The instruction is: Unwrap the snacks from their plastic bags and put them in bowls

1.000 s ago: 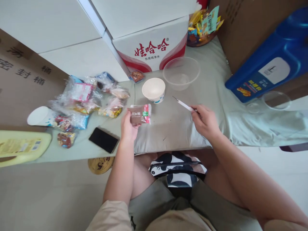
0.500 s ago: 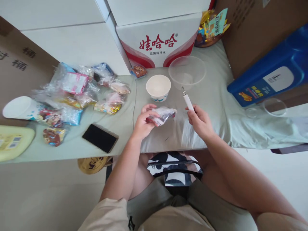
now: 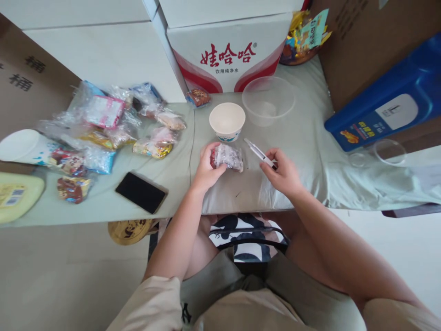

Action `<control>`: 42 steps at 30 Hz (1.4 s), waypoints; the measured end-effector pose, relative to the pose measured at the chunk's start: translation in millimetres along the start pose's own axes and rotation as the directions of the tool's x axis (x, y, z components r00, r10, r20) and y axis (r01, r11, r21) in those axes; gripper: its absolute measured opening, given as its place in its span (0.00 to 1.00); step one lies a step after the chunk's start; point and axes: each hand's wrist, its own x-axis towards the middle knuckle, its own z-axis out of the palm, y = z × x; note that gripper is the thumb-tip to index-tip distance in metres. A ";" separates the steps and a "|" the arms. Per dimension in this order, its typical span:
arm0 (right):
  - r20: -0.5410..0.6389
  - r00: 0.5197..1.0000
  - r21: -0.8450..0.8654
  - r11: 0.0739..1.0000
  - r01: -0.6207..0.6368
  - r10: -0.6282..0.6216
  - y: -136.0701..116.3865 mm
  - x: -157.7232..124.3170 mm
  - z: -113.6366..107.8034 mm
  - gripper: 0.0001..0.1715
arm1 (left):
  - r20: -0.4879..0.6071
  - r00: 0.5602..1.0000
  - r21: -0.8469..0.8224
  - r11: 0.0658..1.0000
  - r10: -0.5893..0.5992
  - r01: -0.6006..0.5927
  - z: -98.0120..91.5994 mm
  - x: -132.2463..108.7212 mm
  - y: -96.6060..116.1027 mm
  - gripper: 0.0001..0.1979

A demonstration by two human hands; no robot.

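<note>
My left hand (image 3: 206,171) is closed around a small snack packet (image 3: 229,157) in clear and red wrapping. Its fingers are behind the packet and the thumb lies along the near side. In my right hand (image 3: 283,171) is a white utility knife (image 3: 259,152), its tip pointing up and left toward the packet without touching it. Just beyond the packet stands a paper bowl (image 3: 227,120) with a blue-green pattern. A clear plastic bowl (image 3: 268,102) sits behind and to the right of it. I cannot tell whether the packet is cut.
Several wrapped snacks (image 3: 105,111) are heaped at the left by a tipped paper cup (image 3: 25,147). A black phone (image 3: 141,192) lies near the front edge. Another snack packet (image 3: 198,97) rests by the white carton (image 3: 227,57). A blue bottle (image 3: 389,99) stands at the right.
My left hand has turned the packet so that another face shows. The knife has swung to the left and lower, no longer in front of the clear bowl. The view has shifted slightly.
</note>
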 end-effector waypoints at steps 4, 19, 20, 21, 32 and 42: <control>0.022 0.987 -0.057 0.985 0.160 -0.159 -0.7 -0.6 4.7 0.16 | 0.066 0.998 -0.097 0.995 -0.015 0.021 5.9 0.7 7.6 0.36; -0.204 0.975 -0.522 0.853 -0.032 -0.088 39.0 7.1 -37.6 0.20 | -0.080 0.997 0.377 0.926 0.014 0.017 -3.6 3.4 12.0 0.15; -0.211 0.971 -0.519 0.855 -0.016 -0.110 37.4 6.3 -34.0 0.19 | -0.071 0.997 0.391 0.921 0.025 0.004 -2.5 2.9 14.5 0.12; -0.214 0.968 -0.514 0.858 0.001 -0.129 34.7 5.9 -29.2 0.18 | -0.061 0.997 0.400 0.916 0.044 -0.016 -0.7 2.3 17.2 0.10; 0.228 0.876 -0.208 0.858 0.471 -0.425 -6.0 1.0 9.3 0.19 | 0.120 0.957 0.150 0.949 0.262 -0.279 18.9 -15.8 58.7 0.05; -0.076 0.964 -0.346 0.914 0.214 -0.255 11.5 9.2 -8.3 0.17 | 0.193 0.978 0.354 0.924 0.079 -0.144 9.0 0.5 28.6 0.11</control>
